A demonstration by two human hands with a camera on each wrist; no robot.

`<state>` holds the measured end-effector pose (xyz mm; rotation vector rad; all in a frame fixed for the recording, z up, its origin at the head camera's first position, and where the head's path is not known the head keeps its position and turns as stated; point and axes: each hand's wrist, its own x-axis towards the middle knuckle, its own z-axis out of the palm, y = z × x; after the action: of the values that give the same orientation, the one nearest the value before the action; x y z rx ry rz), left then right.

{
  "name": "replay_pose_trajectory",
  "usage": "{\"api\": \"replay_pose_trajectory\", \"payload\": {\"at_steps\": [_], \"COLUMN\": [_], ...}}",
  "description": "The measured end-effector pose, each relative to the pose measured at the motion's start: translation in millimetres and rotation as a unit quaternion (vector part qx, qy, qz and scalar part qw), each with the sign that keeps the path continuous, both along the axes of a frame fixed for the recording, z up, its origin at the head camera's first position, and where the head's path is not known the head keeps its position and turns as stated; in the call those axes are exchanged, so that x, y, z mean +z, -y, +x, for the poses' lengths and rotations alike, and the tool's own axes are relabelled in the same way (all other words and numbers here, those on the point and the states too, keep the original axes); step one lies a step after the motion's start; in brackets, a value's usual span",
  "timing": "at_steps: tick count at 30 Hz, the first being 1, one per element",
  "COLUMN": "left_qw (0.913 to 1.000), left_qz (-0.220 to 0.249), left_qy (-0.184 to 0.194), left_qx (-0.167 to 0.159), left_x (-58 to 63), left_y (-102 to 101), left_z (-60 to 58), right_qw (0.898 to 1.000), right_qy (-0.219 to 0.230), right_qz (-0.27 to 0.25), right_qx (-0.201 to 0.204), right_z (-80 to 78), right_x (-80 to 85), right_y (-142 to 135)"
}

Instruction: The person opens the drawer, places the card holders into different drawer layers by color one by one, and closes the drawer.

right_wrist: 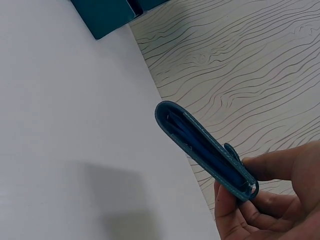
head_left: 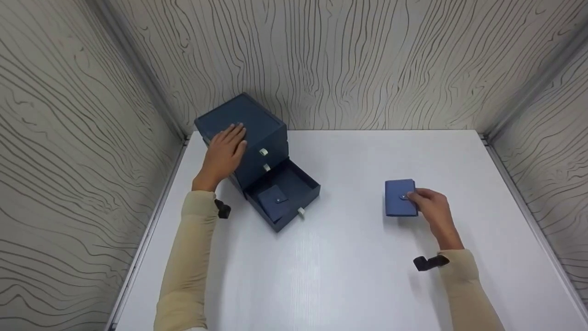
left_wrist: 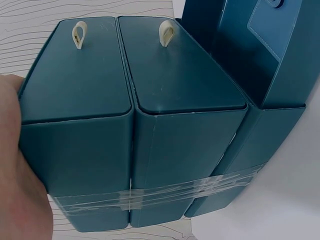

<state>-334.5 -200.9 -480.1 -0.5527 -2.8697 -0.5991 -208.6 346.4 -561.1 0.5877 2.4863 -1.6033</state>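
A dark blue drawer box (head_left: 245, 131) stands at the back left, its lowest drawer (head_left: 305, 184) pulled out. Inside that drawer lies a blue snap wallet (head_left: 272, 204). My left hand (head_left: 223, 154) rests on the box top with its fingers extended. Over the right part of the table, my right hand (head_left: 434, 207) pinches a second blue snap wallet (head_left: 398, 198) by its strap edge. The right wrist view shows this wallet (right_wrist: 200, 147) edge-on, thumb on one side and fingers on the other, above the table.
The white table (head_left: 340, 276) meets wood-patterned panels (head_left: 340, 64) at the back and sides. Two upper drawers with pale pull tabs (left_wrist: 166, 34) are closed. Clear tape (left_wrist: 132, 199) wraps around the stacked boxes.
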Motion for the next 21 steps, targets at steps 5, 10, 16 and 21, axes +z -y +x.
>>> {"api": "replay_pose_trajectory", "payload": {"at_steps": [5, 10, 16, 21], "left_qw": [1.0000, 1.0000, 1.0000, 1.0000], "left_qz": [-0.002, -0.004, -0.002, -0.003], "left_qy": [0.000, 0.002, 0.001, -0.003], "left_qx": [0.000, 0.003, 0.005, 0.006], "left_x": [0.4, 0.6, 2.0, 1.1], "left_y": [-0.1, 0.0, -1.6, -2.4], "left_z": [-0.3, 0.2, 1.7, 1.6], "right_qw": [1.000, 1.000, 1.000, 1.000], "right_qy": [-0.005, -0.008, -0.017, -0.023], "right_qz": [0.001, 0.002, 0.006, 0.008], "right_qx": [0.005, 0.014, 0.015, 0.020], "right_z": [-1.1, -2.6, -5.0, -7.5], "right_x": [2.8, 5.7, 9.2, 11.2], "right_y": [2.1, 3.5, 7.2, 9.2]}}
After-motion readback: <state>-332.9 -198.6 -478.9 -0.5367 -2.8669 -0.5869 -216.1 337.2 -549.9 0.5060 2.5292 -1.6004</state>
